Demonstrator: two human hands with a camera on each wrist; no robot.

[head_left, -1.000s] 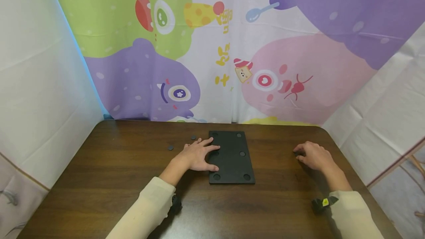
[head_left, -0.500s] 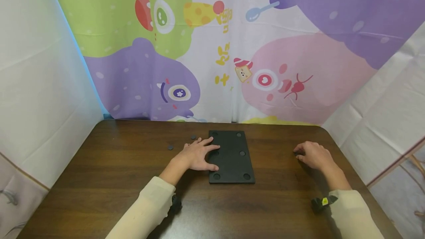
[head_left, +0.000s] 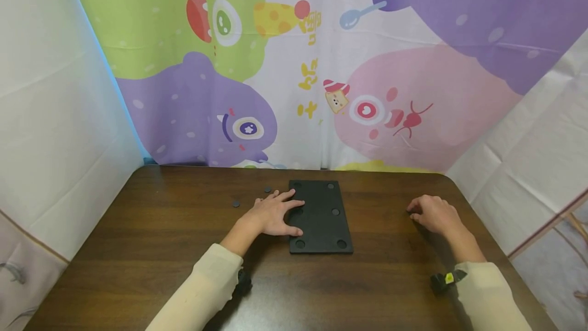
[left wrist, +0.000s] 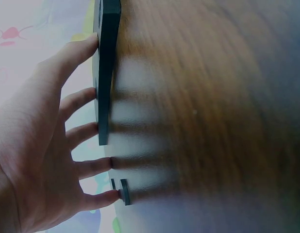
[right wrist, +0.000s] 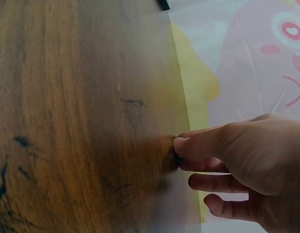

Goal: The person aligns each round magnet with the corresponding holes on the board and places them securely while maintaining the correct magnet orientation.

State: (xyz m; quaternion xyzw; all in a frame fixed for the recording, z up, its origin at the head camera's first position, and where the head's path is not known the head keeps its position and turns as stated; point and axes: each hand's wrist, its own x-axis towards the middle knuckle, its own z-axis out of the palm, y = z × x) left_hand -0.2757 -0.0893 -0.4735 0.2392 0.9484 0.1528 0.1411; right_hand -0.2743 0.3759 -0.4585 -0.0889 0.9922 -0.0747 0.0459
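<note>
A black rectangular board (head_left: 320,223) with several round recesses lies on the table. My left hand (head_left: 272,216) has its fingers spread; thumb and some fingertips rest on the board's left side. In the left wrist view, the little finger's tip comes near a small dark disc (left wrist: 125,192), and I cannot tell whether they touch. Off to the right, my right hand (head_left: 434,214) pinches a small dark disc (right wrist: 177,157) between thumb and finger, mostly hidden by them. Two recesses on the board's right look greyer; whether discs fill them I cannot tell.
Two loose dark discs, the nearer one (head_left: 236,204) and the farther one (head_left: 268,189), lie left of the board. A brown wooden table (head_left: 321,290) runs back to a printed cartoon curtain (head_left: 294,65). White cloth walls stand at both sides.
</note>
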